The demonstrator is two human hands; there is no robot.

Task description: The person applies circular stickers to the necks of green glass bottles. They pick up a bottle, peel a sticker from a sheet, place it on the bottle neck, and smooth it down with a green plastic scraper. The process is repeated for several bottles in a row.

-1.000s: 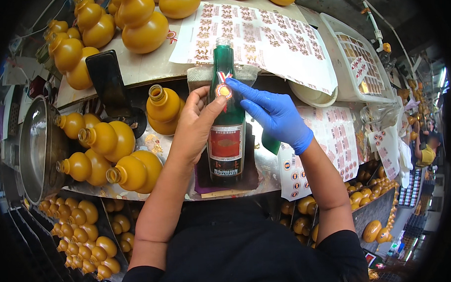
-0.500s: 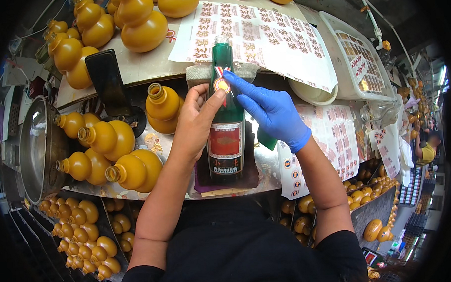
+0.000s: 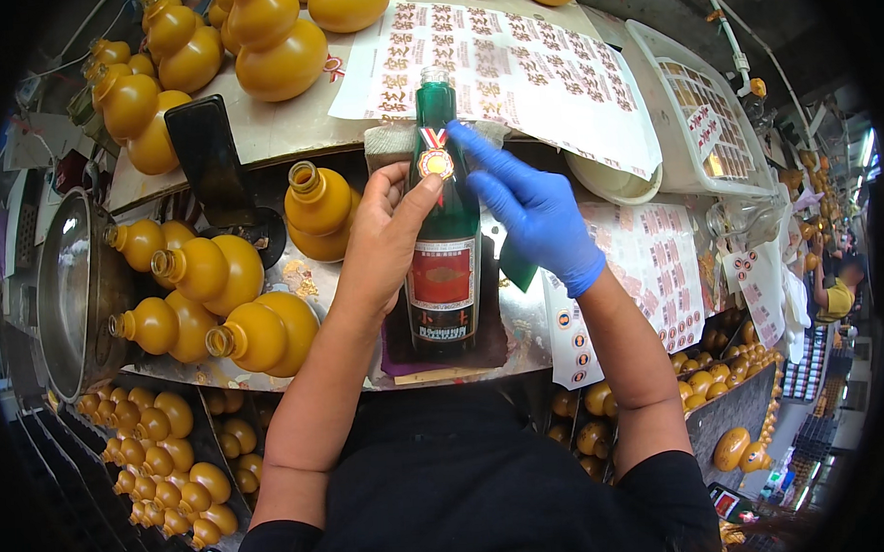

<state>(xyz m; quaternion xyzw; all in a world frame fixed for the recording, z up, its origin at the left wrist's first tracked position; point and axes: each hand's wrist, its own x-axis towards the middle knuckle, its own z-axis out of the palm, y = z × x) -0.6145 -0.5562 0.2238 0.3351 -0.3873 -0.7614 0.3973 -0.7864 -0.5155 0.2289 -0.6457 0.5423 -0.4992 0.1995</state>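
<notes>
A green glass bottle (image 3: 456, 214) with a red and dark label (image 3: 441, 281) lies in front of me, its neck pointing away. My bare left hand (image 3: 389, 221) grips it at the shoulder from the left. The thumb presses the lower edge of a medal-shaped sticker (image 3: 436, 155) with a red and white ribbon, just below the neck. At the bottle's right side is my right hand (image 3: 537, 210) in a blue glove, index finger stretched out beside the ribbon and the other fingers loosely spread, with nothing visible in it. Beneath the bottle is a dark purple cloth (image 3: 397, 353).
Yellow gourd-shaped bottles (image 3: 269, 333) stand on the left near a phone (image 3: 207, 153) on a stand and a metal basin (image 3: 70, 289). Printed sticker sheets (image 3: 513, 69) cover the raised shelf behind; more sheets (image 3: 646, 269) lie right. A plastic bin (image 3: 638, 40) sits far right.
My right index finger has lifted off the ribbon of the sticker and shifted slightly right and away, leaving the medal in full view. The left hand keeps its grip.
</notes>
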